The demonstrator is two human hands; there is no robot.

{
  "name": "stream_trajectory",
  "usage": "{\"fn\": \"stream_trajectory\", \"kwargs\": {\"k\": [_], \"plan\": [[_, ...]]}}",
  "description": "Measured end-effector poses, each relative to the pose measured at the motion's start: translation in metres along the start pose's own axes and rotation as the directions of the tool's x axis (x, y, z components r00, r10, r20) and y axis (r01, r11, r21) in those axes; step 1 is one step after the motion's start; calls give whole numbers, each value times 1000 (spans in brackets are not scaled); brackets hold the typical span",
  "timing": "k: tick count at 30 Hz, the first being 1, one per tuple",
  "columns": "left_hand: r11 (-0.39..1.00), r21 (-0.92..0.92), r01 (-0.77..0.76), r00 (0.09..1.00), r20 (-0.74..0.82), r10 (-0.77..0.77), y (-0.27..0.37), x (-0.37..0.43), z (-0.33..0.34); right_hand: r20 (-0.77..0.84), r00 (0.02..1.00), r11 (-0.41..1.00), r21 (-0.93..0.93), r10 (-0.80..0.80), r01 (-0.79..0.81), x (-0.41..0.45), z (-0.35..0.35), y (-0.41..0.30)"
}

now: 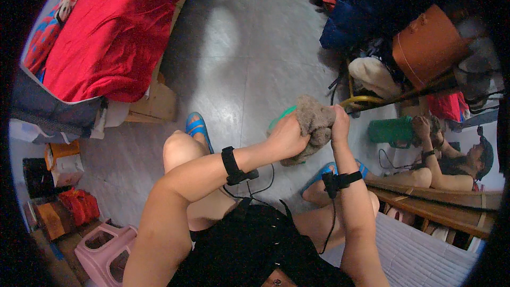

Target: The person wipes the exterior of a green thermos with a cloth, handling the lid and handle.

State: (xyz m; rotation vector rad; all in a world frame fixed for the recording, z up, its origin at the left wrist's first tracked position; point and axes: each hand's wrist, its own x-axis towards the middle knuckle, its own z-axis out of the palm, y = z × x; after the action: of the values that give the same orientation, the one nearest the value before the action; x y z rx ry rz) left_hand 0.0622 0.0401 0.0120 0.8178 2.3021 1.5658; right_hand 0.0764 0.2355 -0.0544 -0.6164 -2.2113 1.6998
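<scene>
A grey-brown towel-like cloth [312,113] is bunched between my two hands. My left hand [289,135] grips its near side in a fist. My right hand [340,125] clasps the other end, with its fingers mostly hidden behind the fabric. Part of the cloth hangs below my left hand. Under it shows the rim of a green container [278,117], largely covered by the cloth and my hand. Whether the cloth touches the container cannot be told.
On the right, a mirror reflects me and the green container. Beside it, a rack [364,99] carries a brown bag [428,48] and dark clothes. A red cloth [115,36] covers furniture at left, near a pink plastic stool [105,247]. Black cables [273,177] run from my wrist straps.
</scene>
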Motion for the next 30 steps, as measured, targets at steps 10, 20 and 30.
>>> {"fn": "stream_trajectory", "kwargs": {"k": [10,20,30], "plan": [[1000,3,-15,1000,-1,15,-2,3,4,-24,974,928,307,227,-209,7,-5,24],[989,142,-48,995,-75,59,-14,5,2,-34,966,839,-504,-257,206,-13,8,-30],[994,49,-94,995,-29,95,-12,0,-8,202,893,693,-569,-403,442,-21,9,-54]]}}
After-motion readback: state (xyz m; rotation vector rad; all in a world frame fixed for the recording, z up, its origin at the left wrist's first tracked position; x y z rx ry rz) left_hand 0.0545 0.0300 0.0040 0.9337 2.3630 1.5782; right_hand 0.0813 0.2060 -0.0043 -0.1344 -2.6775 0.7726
